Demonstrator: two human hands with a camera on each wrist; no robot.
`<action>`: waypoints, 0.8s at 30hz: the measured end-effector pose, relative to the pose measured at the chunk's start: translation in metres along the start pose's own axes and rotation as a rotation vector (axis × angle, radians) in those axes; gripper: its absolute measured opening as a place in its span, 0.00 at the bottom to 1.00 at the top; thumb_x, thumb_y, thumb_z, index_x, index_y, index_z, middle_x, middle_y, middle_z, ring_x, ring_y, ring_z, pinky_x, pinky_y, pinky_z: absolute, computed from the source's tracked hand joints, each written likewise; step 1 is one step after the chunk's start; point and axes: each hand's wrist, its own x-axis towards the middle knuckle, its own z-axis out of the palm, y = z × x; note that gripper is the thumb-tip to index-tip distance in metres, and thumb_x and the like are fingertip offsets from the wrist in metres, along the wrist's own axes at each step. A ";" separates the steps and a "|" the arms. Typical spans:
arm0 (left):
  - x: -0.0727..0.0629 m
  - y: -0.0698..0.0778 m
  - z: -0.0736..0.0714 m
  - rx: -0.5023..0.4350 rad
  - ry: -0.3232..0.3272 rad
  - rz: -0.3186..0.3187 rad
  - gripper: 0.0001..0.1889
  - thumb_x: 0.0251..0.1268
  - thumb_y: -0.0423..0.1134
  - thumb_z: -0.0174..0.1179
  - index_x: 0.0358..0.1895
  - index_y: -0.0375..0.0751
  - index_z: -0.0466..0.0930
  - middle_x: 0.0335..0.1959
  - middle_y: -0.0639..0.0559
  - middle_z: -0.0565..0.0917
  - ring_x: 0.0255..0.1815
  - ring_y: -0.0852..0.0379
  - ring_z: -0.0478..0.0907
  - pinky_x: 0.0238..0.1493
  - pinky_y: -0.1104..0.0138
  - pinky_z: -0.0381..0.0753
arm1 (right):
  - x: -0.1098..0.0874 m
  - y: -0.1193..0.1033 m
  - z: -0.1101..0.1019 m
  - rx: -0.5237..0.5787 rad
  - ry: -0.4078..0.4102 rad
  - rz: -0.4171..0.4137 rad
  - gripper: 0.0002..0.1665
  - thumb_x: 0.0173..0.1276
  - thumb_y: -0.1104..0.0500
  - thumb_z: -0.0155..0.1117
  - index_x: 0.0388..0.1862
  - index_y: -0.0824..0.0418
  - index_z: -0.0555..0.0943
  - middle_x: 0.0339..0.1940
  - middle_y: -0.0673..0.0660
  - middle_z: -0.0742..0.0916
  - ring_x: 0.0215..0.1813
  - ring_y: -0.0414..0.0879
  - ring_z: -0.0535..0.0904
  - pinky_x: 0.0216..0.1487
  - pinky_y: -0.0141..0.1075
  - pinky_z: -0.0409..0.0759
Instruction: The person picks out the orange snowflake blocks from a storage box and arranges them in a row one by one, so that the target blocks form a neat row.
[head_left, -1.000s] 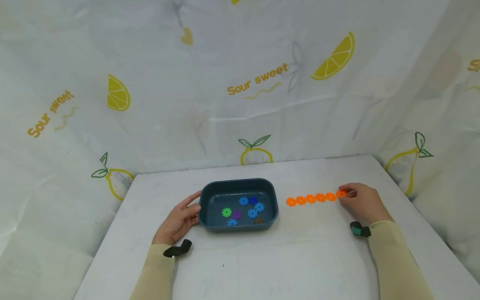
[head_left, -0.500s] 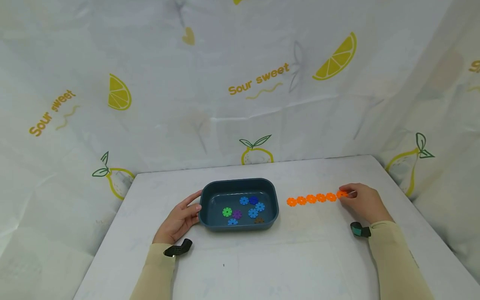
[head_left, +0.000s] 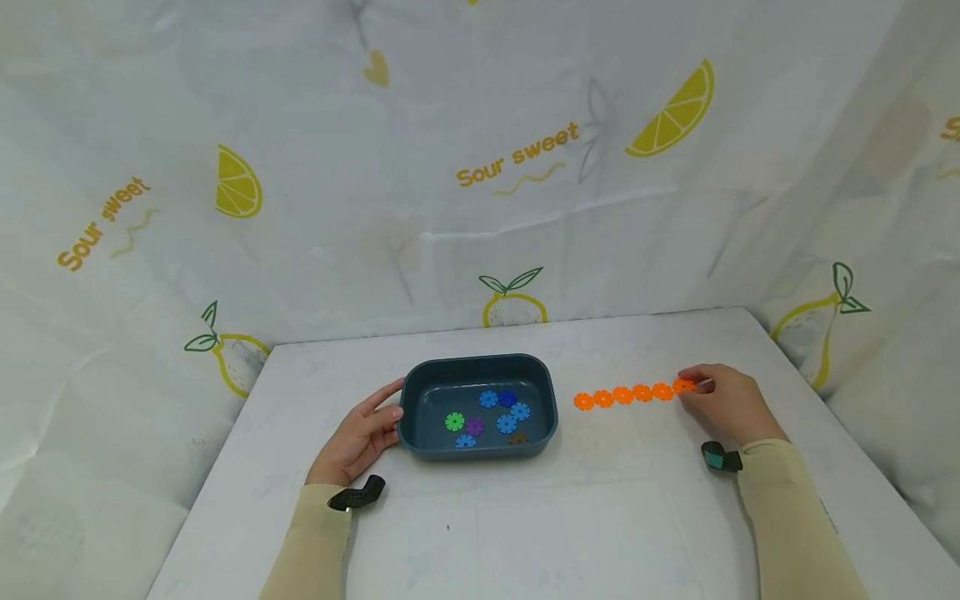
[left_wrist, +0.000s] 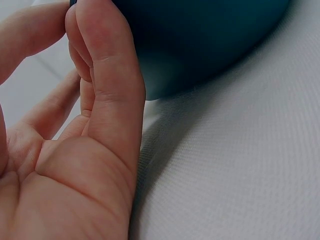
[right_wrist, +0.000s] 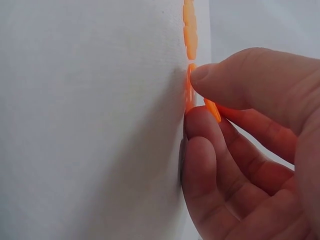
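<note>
A dark blue-green tray stands on the table. My left hand holds it by its left end; in the left wrist view the thumb lies along the end of the tray's wall. To the right of the tray, several orange snowflake discs lie flat in a row. My right hand pinches at the row's right end, thumb against an orange snowflake disc close to the table. Another orange piece shows tilted between the thumb and fingers.
Inside the tray are several blue snowflake discs, a green one, a purple one and a brown one. A white cloth with lemon prints hangs behind the white table.
</note>
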 end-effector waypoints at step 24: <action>-0.008 0.004 -0.002 0.051 0.032 0.005 0.33 0.84 0.35 0.58 0.86 0.45 0.60 0.53 0.52 0.90 0.49 0.59 0.88 0.56 0.64 0.89 | 0.005 0.003 0.000 -0.027 0.006 -0.072 0.28 0.74 0.52 0.72 0.66 0.67 0.83 0.55 0.71 0.88 0.53 0.62 0.84 0.48 0.44 0.81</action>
